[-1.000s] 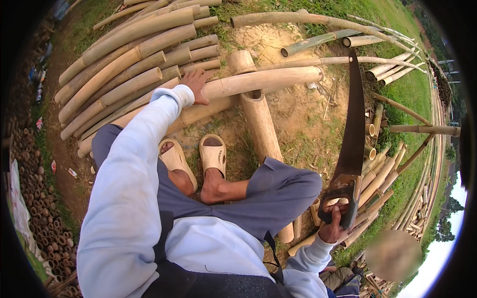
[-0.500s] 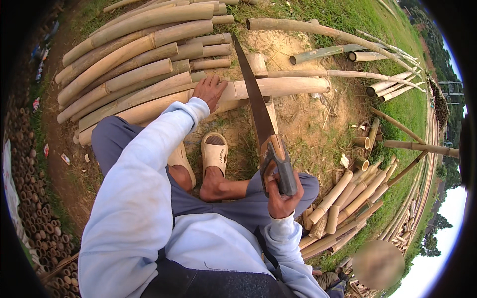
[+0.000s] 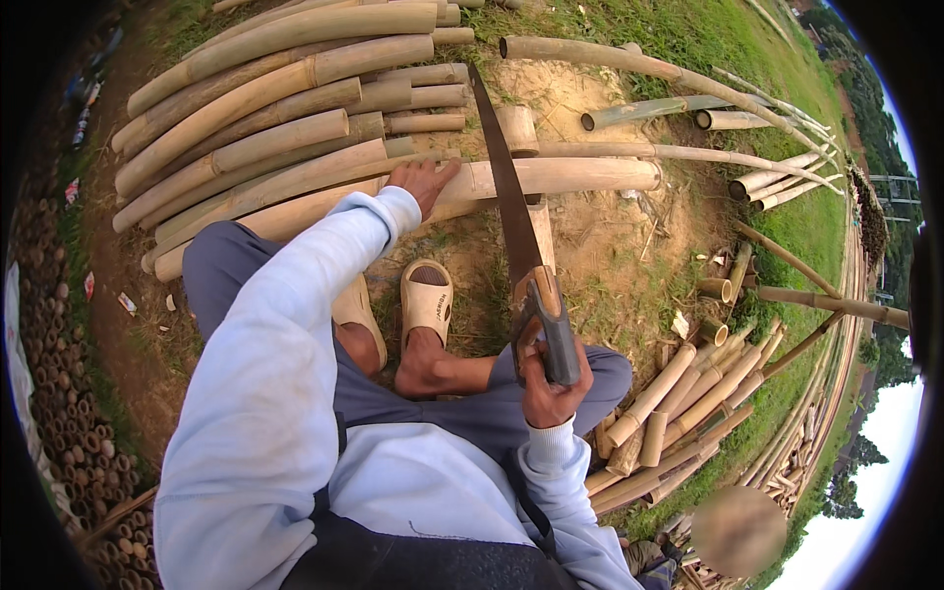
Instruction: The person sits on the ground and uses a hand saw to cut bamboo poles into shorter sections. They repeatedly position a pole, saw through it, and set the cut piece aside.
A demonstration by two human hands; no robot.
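A long pale bamboo pole [image 3: 580, 175] lies crosswise in front of me, with its right end jutting past a short upright bamboo piece [image 3: 540, 236]. My left hand [image 3: 423, 185] grips the pole from above, one finger stretched along it toward a joint. A thin pale strip shows just beyond those fingers; whether I hold it is unclear. In my right hand [image 3: 556, 383] is the handle of a handsaw [image 3: 511, 211]. Its dark blade points away from me and crosses over the pole, right of my left hand. Whether the teeth touch the bamboo cannot be made out.
Several cut bamboo poles [image 3: 265, 108] are stacked at the far left. A short bamboo block [image 3: 517, 130] stands beyond the pole. More bamboo lengths [image 3: 688, 403] lie in a heap at the right, near my knee. My sandalled feet [image 3: 426, 310] are below the pole.
My left hand's fingers have shifted right along the pole, with one now stretched out. The saw stays across the pole, almost unmoved. The whole view has shifted slightly.
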